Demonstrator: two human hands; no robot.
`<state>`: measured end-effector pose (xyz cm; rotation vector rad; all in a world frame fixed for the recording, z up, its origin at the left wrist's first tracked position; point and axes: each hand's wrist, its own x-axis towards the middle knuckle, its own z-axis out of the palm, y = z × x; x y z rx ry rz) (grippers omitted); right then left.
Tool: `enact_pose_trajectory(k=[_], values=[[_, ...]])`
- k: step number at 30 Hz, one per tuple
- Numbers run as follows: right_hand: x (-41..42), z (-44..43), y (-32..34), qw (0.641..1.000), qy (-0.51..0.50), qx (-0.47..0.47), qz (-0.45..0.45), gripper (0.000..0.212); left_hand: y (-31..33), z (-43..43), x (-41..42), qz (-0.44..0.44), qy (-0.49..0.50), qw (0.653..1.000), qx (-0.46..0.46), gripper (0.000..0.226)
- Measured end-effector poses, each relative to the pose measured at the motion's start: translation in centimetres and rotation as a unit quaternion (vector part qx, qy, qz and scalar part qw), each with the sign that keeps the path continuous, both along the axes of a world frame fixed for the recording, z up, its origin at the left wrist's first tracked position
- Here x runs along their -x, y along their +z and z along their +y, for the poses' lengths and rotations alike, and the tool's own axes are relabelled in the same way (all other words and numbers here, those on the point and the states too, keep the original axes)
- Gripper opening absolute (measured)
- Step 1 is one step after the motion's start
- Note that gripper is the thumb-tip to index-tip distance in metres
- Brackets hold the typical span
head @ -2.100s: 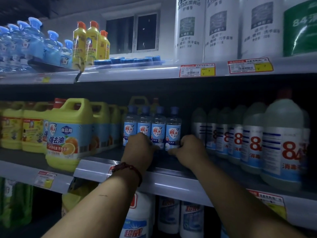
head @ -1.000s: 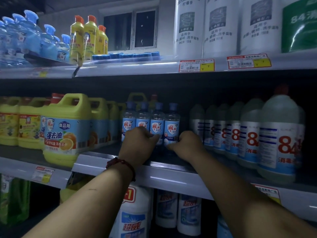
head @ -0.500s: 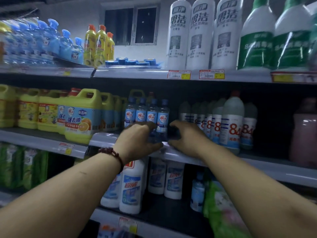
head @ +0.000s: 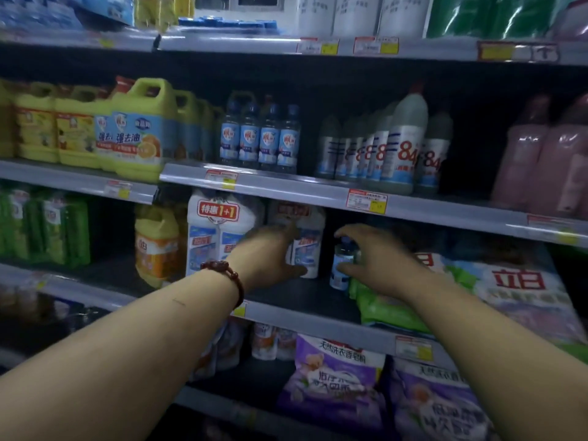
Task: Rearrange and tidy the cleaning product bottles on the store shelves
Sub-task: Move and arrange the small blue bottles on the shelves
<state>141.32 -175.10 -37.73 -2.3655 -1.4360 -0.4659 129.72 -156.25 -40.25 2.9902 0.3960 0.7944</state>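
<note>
On the third shelf down, my left hand (head: pixel 267 253) grips the side of a white detergent bottle (head: pixel 308 249), thumb low and forefinger high. Just to its right, my right hand (head: pixel 378 259) curls round a small clear bottle with a blue cap (head: pixel 341 264) that stands on the shelf board (head: pixel 286 297). One shelf up, a tidy row of the same small blue-capped bottles (head: pixel 261 138) stands at the front edge. Beside that row are grey "84" disinfectant bottles (head: pixel 397 148).
Yellow dish-soap jugs (head: pixel 140 128) fill the middle shelf's left. A white "1+1" twin pack (head: pixel 216 230) and an orange-labelled jug (head: pixel 156 246) stand left of my hands. Green bags (head: pixel 381 307) lie under my right wrist. Purple powder bags (head: pixel 334 377) sit below.
Both hands have left the row of small bottles on the middle shelf and dropped to the shelf below. My view has tilted down and pulled back.
</note>
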Motion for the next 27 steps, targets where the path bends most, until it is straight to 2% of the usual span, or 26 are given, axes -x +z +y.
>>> enact_pose_trajectory(k=[2,4,7,10,13,15,18,22,27], values=[[-1.8,-0.4,-1.8,0.999,-0.025,-0.010,0.023,0.060,-1.7,0.3,-1.5,0.019,0.009,0.999,0.032,0.068],[-3.6,-0.4,-3.7,0.996,-0.035,-0.062,0.058,0.057,-3.7,1.0,-2.8,0.018,0.006,0.998,0.058,0.067],[-5.7,0.5,-6.2,0.981,-0.056,-0.138,0.123,0.051,-6.8,2.2,-4.0,0.008,-0.006,0.997,0.082,0.060],[-7.5,2.1,-7.9,0.966,-0.076,-0.171,0.178,0.053,-9.3,3.6,-5.4,0.013,-0.013,0.994,0.108,0.058],[-9.0,3.8,-8.7,0.955,-0.096,-0.202,0.197,0.046,-11.0,4.8,-7.1,0.008,-0.018,0.989,0.144,0.059],[-9.8,4.8,-8.9,0.948,-0.105,-0.222,0.204,0.043,-11.4,5.1,-8.0,0.000,-0.023,0.985,0.169,0.051],[-11.0,6.2,-8.9,0.936,-0.112,-0.247,0.227,0.049,-11.6,5.3,-9.3,0.007,-0.026,0.980,0.198,0.039],[-12.9,8.3,-9.1,0.915,-0.103,-0.261,0.288,0.058,-12.0,5.6,-10.4,0.017,-0.027,0.976,0.217,0.040],[-13.5,9.6,-8.8,0.895,-0.094,-0.269,0.344,0.036,-12.2,6.0,-11.3,0.028,-0.029,0.972,0.232,0.043]])
